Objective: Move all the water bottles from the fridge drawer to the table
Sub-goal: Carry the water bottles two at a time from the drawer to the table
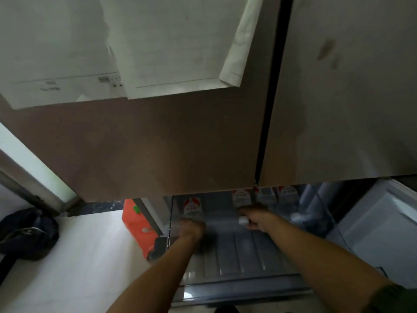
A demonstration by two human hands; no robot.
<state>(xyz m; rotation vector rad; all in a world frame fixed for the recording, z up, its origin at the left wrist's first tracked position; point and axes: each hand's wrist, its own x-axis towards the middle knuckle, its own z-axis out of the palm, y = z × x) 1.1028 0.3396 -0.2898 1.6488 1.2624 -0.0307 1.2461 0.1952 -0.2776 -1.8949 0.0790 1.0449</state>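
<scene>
The fridge drawer (237, 263) is pulled out below the closed fridge doors, its ribbed grey floor showing. My left hand (191, 229) is closed around the top of a water bottle (191, 207) with a red-and-white label at the drawer's left. My right hand (255, 219) grips a second bottle (241, 197) near the middle, its white cap (243, 220) showing by my fingers. More bottles (286, 194) with the same label stand at the back right, partly hidden under the doors.
Brown fridge doors (158, 143) with white papers (158, 53) stuck on fill the upper view. An orange box (137, 224) sits on the pale floor left of the drawer. A dark bag (27, 233) lies at far left. A white bin (379, 229) is right.
</scene>
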